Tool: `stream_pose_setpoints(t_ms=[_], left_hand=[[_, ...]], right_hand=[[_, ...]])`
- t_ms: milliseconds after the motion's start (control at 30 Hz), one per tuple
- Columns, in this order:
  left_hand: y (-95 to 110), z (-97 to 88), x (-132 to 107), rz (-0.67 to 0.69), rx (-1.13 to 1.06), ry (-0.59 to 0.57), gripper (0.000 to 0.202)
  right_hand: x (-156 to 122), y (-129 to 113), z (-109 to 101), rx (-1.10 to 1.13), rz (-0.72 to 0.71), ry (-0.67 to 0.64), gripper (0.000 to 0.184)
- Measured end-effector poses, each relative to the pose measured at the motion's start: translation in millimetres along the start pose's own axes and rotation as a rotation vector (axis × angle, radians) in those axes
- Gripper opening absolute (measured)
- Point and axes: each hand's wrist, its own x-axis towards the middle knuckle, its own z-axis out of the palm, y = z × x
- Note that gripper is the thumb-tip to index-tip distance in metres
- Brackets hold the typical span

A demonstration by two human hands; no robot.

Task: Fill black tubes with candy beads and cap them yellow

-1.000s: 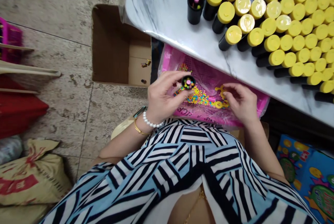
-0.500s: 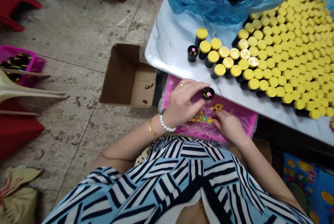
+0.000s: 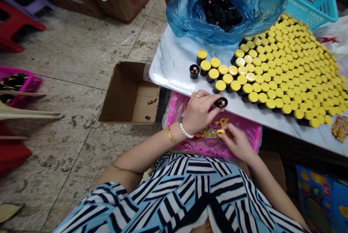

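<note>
My left hand (image 3: 201, 111) grips a small black cup (image 3: 221, 102) at the table's front edge, its open top showing a pink peg and coloured bits. Between the fingertips of my right hand (image 3: 237, 140) is a yellow cap (image 3: 220, 131), held just below the cup and apart from it. Under both hands lies a pink tray (image 3: 254, 137) lined with clear plastic. Small coloured beads (image 3: 206, 133) are heaped in it, with loose yellow caps (image 3: 222, 121) beside them. Another uncapped black cup (image 3: 194, 71) stands upright on the table, left of the capped ones.
Rows of yellow-capped black cups (image 3: 288, 77) cover the right of the white table (image 3: 168, 62). Behind them are a blue plastic bag (image 3: 185, 19) of black cups and a turquoise basket (image 3: 312, 1). An open cardboard box (image 3: 125, 91) sits on the floor to the left.
My right hand has lifted a yellow cap up from the tray. My left hand keeps hold of the black cup, now slightly further right. The whole view has shifted.
</note>
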Motion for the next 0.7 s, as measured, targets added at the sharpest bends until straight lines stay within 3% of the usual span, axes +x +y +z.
stream_pose_setpoints(t_ms=[100,267,467,700], left_hand=[[5,6.8,0,0.019,-0.004,-0.044,0.033],[13,15.3,9,0.078,0.027,-0.067,0.03],[14,18.5,10,0.071,0.101,-0.051,0.027],[13,16.7,10,0.069,0.137,-0.04,0.027]], right_hand=[[-5,-15,-15,0.369,-0.02,0.165,0.026],[17,-40,-28,0.586,-0.033,0.431,0.041],[50,-56,-23,0.748,0.023,0.502,0.031],[52,-63,-21,0.693,0.031,0.502,0.024]])
